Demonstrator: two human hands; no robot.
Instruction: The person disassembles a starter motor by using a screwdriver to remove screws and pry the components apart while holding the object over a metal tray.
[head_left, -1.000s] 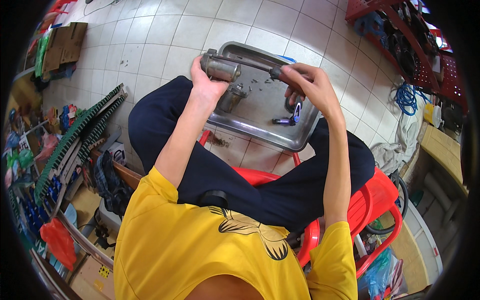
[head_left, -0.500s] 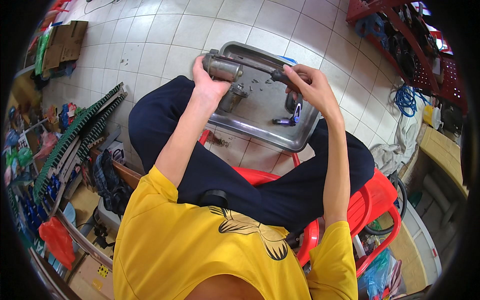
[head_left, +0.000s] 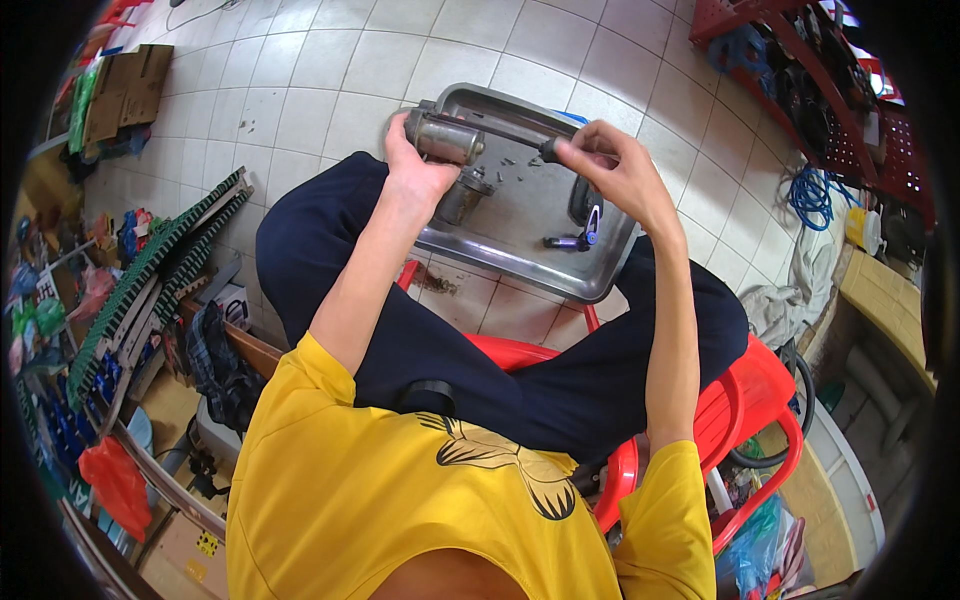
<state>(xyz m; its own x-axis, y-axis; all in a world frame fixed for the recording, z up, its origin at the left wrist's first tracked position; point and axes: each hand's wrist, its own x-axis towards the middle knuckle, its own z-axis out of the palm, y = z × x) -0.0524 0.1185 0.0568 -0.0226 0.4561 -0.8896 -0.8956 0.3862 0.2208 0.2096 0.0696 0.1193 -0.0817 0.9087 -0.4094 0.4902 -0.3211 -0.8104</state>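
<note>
The largest thing here is the tiled floor (head_left: 330, 60), and on it is the metal tray (head_left: 525, 225), in front of the person's knees. These 2 have not changed.

Next in size is the long tool (head_left: 495, 129), which looks like a screwdriver. Its thin shaft crosses over the tray toward the left. The right hand (head_left: 620, 170) is closed around its handle, and here is the main change: half a second ago more of the handle was visible, and now the fingers have shifted and cover nearly all of it. I judge this as a change of grip, perhaps during turning, and not a letting go.

The metal cylinder (head_left: 450, 141) stays in almost the same place, above the left edge of the tray. The left hand (head_left: 415, 165) is clamped on it from the left side, so the work appears to be kept steady. The shaft reaches its left end, but I cannot tell if the tip is seated.

Below the cylinder, the second metal part (head_left: 462, 198) is in the tray, then the purple folding tool (head_left: 572, 242), and finally small dark fragments (head_left: 508, 161). I see no change in these 3.
</note>
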